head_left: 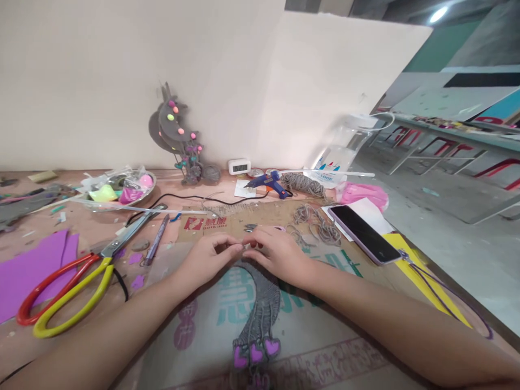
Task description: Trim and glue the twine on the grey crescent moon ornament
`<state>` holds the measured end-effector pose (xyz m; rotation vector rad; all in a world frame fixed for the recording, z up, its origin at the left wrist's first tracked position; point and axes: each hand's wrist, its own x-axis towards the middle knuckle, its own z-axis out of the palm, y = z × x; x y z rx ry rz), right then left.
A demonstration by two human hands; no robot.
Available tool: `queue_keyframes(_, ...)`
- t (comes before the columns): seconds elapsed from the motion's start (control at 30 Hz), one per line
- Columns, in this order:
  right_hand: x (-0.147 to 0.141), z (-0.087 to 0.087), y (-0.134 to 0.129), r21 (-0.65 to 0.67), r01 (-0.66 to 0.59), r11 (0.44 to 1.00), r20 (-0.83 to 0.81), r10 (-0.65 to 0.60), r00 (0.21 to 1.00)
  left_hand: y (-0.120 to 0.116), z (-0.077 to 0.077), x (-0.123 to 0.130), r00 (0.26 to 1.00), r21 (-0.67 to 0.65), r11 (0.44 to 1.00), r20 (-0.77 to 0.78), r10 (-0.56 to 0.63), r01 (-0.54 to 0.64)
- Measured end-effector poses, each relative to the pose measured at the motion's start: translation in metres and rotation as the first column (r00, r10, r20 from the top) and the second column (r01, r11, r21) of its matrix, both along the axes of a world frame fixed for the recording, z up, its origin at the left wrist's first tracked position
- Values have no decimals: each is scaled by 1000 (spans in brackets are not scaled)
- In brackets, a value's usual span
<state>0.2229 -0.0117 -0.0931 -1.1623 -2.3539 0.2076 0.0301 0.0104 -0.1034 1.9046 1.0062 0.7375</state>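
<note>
My left hand point(212, 257) and my right hand point(277, 253) meet at the middle of the work area, thumbs and fingertips pinched close together. Whatever lies between the fingertips is too small to make out. Just below them is a curved, crescent-like piece wrapped in grey yarn point(266, 295); its upper end is partly hidden by my hands. Three grey shapes with purple hearts point(255, 353) hang at its lower end. A translucent printed plastic sheet point(195, 357) is underneath. Part of a dark pointed metal tool point(249, 227) shows just behind my fingers.
Red-and-yellow-handled scissors point(109, 249) and purple sheets point(32, 271) lie left. A blue glue gun point(270, 184), grey yarn point(304, 184) and a water bottle point(335, 157) stand behind. A phone point(365, 233) lies right. A decorated crescent point(174, 122) leans against the white board point(227, 70).
</note>
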Motion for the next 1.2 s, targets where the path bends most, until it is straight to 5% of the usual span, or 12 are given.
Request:
queue_keyframes(0.23, 0, -5, -3, 183, -64, 981, 20, 61, 998, 3, -2, -2, 999, -37, 998, -4, -47, 47)
queue_keyframes(0.47, 3, -4, -7, 125, 67, 990, -144, -48, 988, 7, -4, -6, 974, -73, 989, 179, 138, -126)
queue_keyframes(0.77, -2, -2, -13, 168, -17, 986, 85, 3, 996, 5, -3, -7, 995, 223, 972, -72, -62, 77)
queue_keyframes(0.97, -2, -4, -16, 130, -163, 978, 163, 141, 977, 6, -7, -6, 988, 208, 971, -128, -89, 114)
queue_keyframes(1.2, -6, -9, -16, 181, -168, 969, 233, 124, 965, 10, -7, -12, 979, 220, 963, -163, -119, 154)
